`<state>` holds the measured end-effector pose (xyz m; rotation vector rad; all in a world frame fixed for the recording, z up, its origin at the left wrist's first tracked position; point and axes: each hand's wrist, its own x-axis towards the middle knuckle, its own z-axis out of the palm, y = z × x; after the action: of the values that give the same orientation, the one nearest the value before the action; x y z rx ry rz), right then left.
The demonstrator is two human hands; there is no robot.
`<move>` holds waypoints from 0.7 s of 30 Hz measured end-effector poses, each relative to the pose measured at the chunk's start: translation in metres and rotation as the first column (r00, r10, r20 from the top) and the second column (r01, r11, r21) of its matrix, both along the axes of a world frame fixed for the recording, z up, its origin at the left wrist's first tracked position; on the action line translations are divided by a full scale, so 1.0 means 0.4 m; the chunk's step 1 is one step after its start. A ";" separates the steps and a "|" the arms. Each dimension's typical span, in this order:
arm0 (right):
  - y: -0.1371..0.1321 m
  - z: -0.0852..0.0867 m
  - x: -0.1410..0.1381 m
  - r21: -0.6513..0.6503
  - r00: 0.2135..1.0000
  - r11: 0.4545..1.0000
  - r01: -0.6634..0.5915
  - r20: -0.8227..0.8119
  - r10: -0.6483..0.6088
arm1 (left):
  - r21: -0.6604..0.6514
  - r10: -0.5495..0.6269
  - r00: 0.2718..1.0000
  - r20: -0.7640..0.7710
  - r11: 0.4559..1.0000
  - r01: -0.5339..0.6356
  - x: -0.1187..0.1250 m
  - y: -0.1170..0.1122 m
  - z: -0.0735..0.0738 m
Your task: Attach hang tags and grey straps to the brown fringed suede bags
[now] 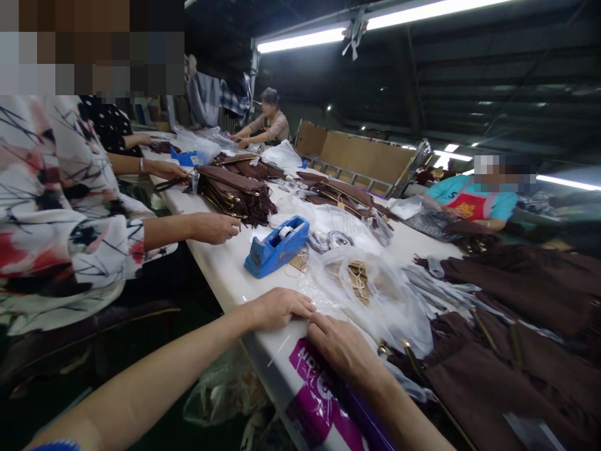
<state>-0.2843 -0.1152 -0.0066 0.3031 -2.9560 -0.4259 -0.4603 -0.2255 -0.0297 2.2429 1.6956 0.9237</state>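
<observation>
My left hand and my right hand rest close together at the near edge of a long white table. Both lie on a clear plastic bag that covers a purple and white printed card. Their fingertips pinch at the bag's edge; I cannot make out anything else in them. Just right of my right hand lies a brown fringed bag with a gold trim.
A blue tape dispenser stands beyond my hands. More clear bags with tags lie behind it. Stacks of brown fringed bags sit farther along. A person in a patterned top works on my left; others sit opposite and at the far end.
</observation>
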 end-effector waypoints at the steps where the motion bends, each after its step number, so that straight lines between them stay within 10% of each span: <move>1: 0.000 0.001 -0.002 0.024 1.000 1.000 -0.016 0.007 0.016 | -0.005 0.005 1.000 0.000 1.000 -0.005 0.000 0.000 0.001; 12: -0.018 0.067 -0.040 0.174 0.974 0.968 -0.183 0.164 0.155 | -0.093 -0.072 0.993 0.091 0.992 0.080 -0.025 0.021 0.012; 21: 0.018 0.047 -0.032 0.047 0.996 0.999 -0.021 0.089 0.017 | -0.052 -0.111 0.987 0.116 0.992 0.117 -0.026 0.028 0.011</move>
<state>-0.2970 -0.1080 0.0122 0.3647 -3.0302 -0.4936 -0.4705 -0.2141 -0.0252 2.1809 1.5101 0.9424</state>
